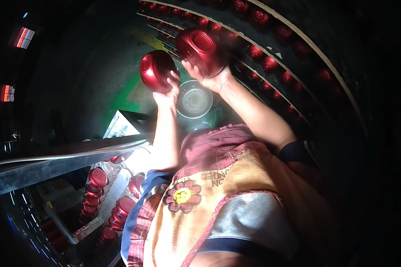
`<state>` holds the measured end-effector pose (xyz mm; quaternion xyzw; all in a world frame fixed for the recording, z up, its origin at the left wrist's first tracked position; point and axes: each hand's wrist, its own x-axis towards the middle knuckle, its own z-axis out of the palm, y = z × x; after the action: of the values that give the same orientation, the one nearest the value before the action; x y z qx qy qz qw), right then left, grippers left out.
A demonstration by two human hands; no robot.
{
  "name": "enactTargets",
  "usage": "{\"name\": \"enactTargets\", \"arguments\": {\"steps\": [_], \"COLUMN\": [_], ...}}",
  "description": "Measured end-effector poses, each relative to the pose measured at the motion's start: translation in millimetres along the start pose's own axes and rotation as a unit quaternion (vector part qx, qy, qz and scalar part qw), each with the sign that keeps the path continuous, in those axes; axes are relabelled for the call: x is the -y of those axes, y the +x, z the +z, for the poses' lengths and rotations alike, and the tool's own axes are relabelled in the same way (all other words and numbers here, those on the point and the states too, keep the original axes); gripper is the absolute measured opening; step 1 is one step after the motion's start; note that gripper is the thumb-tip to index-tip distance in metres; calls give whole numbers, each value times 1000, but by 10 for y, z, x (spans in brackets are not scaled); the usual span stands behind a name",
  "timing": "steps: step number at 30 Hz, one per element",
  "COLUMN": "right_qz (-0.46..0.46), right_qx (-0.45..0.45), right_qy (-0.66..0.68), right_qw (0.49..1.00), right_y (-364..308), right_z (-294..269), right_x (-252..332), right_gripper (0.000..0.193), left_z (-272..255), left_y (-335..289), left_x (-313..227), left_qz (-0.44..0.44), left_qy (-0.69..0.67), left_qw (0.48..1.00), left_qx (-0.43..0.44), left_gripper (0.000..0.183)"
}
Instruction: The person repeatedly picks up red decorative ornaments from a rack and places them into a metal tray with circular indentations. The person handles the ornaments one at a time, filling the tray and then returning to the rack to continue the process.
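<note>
In my left hand (169, 89) is a glossy dark-red rounded jar (153, 69), tilted so its ringed base faces up and left. My fingers wrap its lower right side. Farther right and higher, my right hand (214, 80) grips a second, larger-looking red jar (200, 49), an oval ring on its end turned toward me. The fingers close round its lower edge, partly hidden behind it. The two jars are held apart, close to the shelves of similar red pieces. Just below and between my hands lies a round, pale, translucent bowl-like thing (194, 99).
Curved-looking shelves (294, 82) with rows of small red pieces (269, 63) fill the upper right. A metal rail (71, 162) crosses at left. Below it, several red jars (98, 178) stand on a metal conveyor-like frame (113, 200). Dark floor has a green patch (127, 95).
</note>
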<state>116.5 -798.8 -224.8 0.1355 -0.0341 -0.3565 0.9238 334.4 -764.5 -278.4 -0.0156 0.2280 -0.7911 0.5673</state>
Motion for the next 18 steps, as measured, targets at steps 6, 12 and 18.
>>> {"name": "enactTargets", "arguments": {"steps": [6, 12, 18], "right_qz": [8, 3, -146], "right_qx": [10, -37, 1], "right_qy": [11, 15, -242], "right_qw": [1000, 999, 959], "right_y": [114, 29, -917], "right_z": [-101, -3, 759], "right_x": [51, -26, -24], "right_gripper": [80, 71, 49], "left_z": [-67, -167, 34], "left_y": [32, 30, -130], "left_x": [6, -67, 55], "left_qz": [39, 47, 129], "left_qy": [-15, -11, 172], "left_qw": [999, 999, 976], "left_qx": [4, 14, 38], "left_gripper": [60, 66, 58]}}
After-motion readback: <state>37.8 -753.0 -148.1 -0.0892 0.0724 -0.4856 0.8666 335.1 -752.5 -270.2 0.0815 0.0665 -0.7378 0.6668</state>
